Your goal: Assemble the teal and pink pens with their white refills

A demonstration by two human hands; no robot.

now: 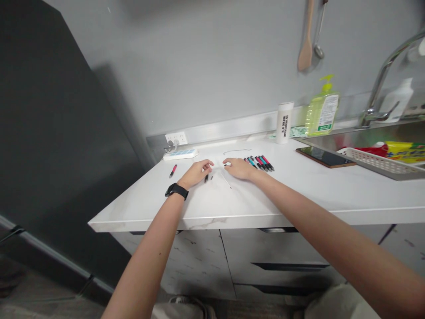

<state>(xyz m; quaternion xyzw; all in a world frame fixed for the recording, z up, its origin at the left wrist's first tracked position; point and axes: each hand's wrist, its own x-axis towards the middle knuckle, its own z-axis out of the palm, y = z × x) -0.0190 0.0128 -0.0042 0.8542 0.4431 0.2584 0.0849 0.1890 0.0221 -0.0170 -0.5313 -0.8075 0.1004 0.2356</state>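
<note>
Over the white counter, my left hand [198, 172] has its fingers curled towards the thumb. Whatever may be between them is too small to make out. Just below those fingers is a black pen barrel [206, 178], and beside it lies a tiny dark piece [211, 177]. My right hand [238, 168] is closed in a pinch, with a small black pen part [226, 165] showing at its fingertips. A thin pen refill [226, 180] lies on the counter between the hands. Right of my right hand, several pens [262, 162] in red, teal and black lie in a row.
A red and black pen [173, 171] lies at left, near a power strip [181, 154]. Behind are a thin wire-like strand [237, 151], a white bottle [284, 123] and a soap dispenser [322, 110]. A phone [325, 157] lies beside the sink [352, 135].
</note>
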